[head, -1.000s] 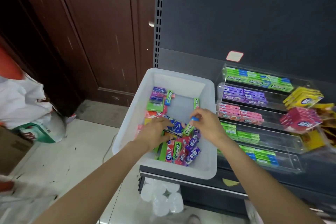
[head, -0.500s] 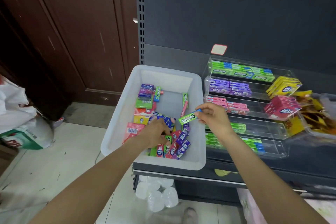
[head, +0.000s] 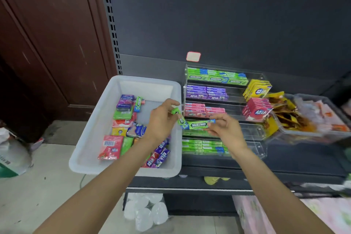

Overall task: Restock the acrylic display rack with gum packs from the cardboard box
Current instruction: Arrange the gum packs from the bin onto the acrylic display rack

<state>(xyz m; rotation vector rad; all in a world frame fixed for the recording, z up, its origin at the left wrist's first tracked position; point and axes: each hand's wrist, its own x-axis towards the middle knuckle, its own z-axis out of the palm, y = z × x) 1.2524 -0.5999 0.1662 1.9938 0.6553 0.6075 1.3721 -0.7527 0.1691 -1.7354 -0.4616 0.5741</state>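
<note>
1. Gum packs fill the head view: a green Doublemint stick pack [head: 198, 125] lies level in the air between the bin and the rack, pinched at its right end by the right hand [head: 226, 129], thumb and fingers curled round it.
2. The left hand [head: 161, 119] pinches a second green pack [head: 178, 117], tilted, its lower end just beside the left end of the first.
3. The white plastic bin [head: 91, 138] sits on the dark shelf, touching the left side of the acrylic display rack [head: 254, 131]; loose packs in purple, green, red, yellow and blue lie inside it.
4. The rack's tiers hold green, purple, pink and green rows from top down.
5. Yellow boxes [head: 257, 89] and red boxes [head: 258, 109] stand at the rack's right end, with a clear tray [head: 311, 133] of orange snack packets beyond.
</note>
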